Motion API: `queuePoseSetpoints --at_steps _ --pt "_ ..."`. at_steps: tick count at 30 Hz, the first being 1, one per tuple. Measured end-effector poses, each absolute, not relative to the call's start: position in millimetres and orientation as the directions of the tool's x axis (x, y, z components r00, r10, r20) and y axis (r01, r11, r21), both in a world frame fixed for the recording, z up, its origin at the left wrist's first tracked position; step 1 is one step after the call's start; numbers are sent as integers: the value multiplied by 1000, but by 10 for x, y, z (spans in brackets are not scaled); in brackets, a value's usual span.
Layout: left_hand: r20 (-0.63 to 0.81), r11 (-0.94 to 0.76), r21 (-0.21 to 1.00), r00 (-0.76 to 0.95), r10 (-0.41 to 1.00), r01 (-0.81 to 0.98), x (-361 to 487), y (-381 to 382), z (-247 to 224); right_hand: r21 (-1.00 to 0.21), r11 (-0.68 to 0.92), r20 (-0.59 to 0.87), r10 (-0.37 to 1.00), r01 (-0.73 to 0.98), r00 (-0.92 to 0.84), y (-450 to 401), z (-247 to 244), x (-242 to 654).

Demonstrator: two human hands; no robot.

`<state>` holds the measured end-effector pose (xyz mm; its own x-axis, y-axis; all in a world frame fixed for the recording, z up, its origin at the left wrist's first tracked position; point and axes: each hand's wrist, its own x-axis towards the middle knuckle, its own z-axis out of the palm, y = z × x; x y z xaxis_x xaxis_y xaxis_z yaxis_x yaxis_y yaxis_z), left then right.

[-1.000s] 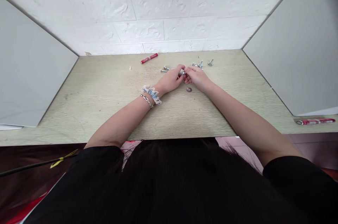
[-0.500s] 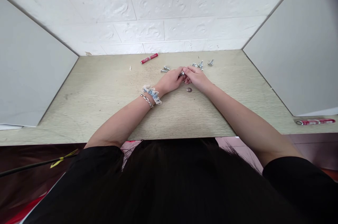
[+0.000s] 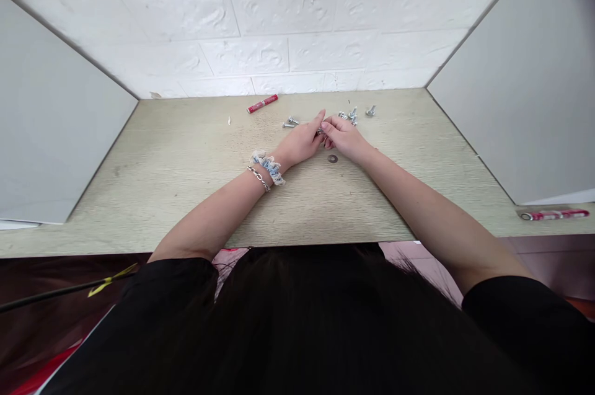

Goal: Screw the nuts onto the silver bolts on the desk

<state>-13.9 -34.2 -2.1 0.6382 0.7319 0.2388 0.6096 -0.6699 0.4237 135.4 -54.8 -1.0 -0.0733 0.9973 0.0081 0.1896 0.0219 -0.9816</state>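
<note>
since the earlier frame, one finger of our left hand (image 3: 300, 143) has lifted and points up toward the wall (image 3: 258, 54), while our right hand (image 3: 346, 136) has shifted only slightly; less of the metal piece (image 3: 320, 131) shows. we have it between the two hands, just above the table (image 3: 176, 159): left fingers curled around it, right thumb and fingers pinching, fingertips partly hidden.

what could go wrong: we'd say the piece slips, being small, smooth and held by fingertips alone, more so with that left finger off it. if dropped, it could roll. our right knuckles sit close to the nearer bolts (image 3: 352, 113), so a careless swing back could knock them. the washer (image 3: 334, 159) lies flat just below our right hand; a dipping wrist might push it.

direction: we can't tell which end of the held piece points where, fingers cover most of it; its long axis is unclear too. for comparison, the loose bolts (image 3: 291, 123) beside our left hand lie down, roughly side to side, and the far bolt (image 3: 370, 111) stands shank up.
</note>
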Motion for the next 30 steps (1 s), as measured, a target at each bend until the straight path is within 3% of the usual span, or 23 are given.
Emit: queuePoseSetpoints --at_steps 12,20,30 --pt "327 -728 415 657 679 546 -138 -333 -52 -993 -4 -13 997 117 -72 -534 -37 1368" --pt "378 -807 275 713 591 523 -111 -372 -37 -977 47 26 994 207 -102 -567 -22 1378" --pt "269 -735 369 691 671 569 -105 -382 -28 -971 75 56 994 226 -89 -566 -26 1380"
